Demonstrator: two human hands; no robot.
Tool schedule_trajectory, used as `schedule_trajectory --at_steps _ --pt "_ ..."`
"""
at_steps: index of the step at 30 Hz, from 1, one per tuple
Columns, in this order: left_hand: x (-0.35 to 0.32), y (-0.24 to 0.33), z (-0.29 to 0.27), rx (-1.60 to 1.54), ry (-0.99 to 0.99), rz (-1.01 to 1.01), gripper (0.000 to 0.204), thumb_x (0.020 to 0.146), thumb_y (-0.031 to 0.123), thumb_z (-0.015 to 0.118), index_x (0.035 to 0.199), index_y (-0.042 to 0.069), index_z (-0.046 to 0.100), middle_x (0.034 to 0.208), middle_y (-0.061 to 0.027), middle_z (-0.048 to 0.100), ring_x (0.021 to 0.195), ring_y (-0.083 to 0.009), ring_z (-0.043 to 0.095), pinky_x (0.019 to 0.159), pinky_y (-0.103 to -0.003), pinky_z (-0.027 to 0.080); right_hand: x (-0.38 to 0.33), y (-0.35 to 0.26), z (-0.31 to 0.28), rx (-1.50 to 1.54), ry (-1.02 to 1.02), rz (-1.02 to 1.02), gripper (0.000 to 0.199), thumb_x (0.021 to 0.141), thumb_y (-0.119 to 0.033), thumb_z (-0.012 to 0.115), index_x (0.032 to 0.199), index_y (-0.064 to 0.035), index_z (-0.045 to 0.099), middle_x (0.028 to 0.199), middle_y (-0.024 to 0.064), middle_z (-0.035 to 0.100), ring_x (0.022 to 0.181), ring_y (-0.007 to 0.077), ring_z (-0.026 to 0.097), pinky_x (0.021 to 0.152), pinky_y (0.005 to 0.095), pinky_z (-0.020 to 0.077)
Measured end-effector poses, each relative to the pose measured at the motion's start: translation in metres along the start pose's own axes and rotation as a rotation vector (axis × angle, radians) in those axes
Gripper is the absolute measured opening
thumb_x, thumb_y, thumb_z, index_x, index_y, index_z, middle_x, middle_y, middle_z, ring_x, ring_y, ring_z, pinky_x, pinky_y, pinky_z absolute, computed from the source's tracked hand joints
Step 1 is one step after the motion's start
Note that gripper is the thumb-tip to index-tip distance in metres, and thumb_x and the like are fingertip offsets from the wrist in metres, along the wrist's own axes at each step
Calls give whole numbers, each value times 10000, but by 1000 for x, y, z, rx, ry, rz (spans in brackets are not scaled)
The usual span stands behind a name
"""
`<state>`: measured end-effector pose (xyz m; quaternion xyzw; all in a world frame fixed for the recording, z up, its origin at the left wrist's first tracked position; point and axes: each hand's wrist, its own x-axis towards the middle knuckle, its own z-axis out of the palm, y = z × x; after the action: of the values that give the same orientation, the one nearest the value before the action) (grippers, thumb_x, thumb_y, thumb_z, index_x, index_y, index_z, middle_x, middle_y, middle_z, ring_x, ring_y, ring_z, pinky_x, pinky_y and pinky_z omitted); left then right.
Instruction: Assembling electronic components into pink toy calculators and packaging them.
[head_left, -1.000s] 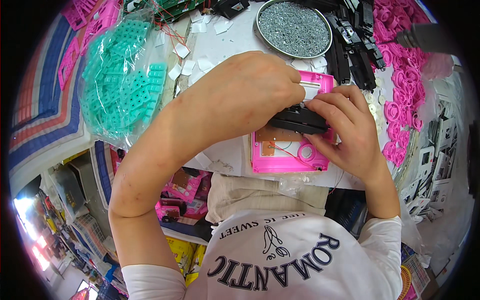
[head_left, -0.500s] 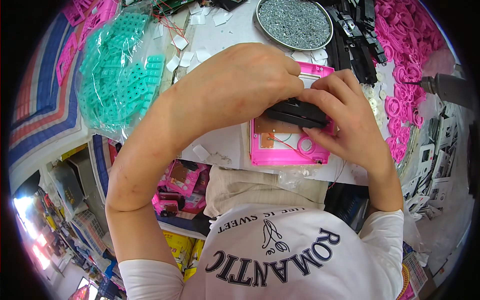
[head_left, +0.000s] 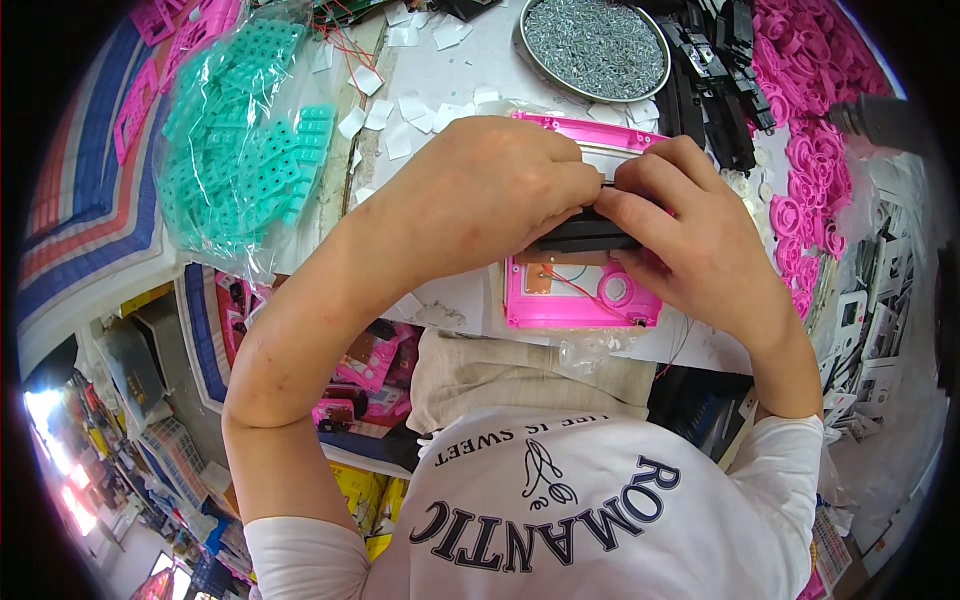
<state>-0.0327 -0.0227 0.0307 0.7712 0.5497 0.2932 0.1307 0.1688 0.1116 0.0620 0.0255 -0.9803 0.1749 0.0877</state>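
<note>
A pink plastic housing (head_left: 534,314) lies on the white worktop, with a brown circuit board (head_left: 539,278), thin red and green wires and a round ring inside. Over its middle is a long black plastic part (head_left: 585,237), partly covered by my fingers. My left hand (head_left: 520,180) comes across from the left with its fingers closed at the part's upper edge. From the other side my right hand (head_left: 690,235) grips the part between thumb and fingers. The fingertips meet, so what they pinch there is partly hidden.
A round tray of small screws (head_left: 597,50) stands behind the housing. Black parts (head_left: 712,85) and pink rings (head_left: 815,60) lie at right, near a dark hanging tool (head_left: 880,122). A bag of turquoise keypads (head_left: 240,150) and white paper squares (head_left: 411,107) lie left.
The black part has shifted or tilted, and less of its top shows between my hands. My left hand sits slightly lower. The dark tool at right has swung upward.
</note>
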Motion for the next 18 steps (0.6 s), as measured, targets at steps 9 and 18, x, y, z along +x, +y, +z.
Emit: schedule_trajectory --at_steps 9,18 --pt "-1 -2 8 -105 66 -6 141 827 70 746 954 55 690 865 -87 677 796 -313 663 690 -405 531 -4 4 4 91 49 33 505 598 -21 806 1073 -74 643 1003 77 613 958 306 591 779 397 555" --pt "-3 16 10 -177 135 -171 98 851 69 719 940 28 707 842 -105 693 747 -287 670 674 -364 537 -10 -19 -1 -189 21 64 532 615 -61 816 1131 -48 685 1076 83 659 987 303 616 762 385 562"
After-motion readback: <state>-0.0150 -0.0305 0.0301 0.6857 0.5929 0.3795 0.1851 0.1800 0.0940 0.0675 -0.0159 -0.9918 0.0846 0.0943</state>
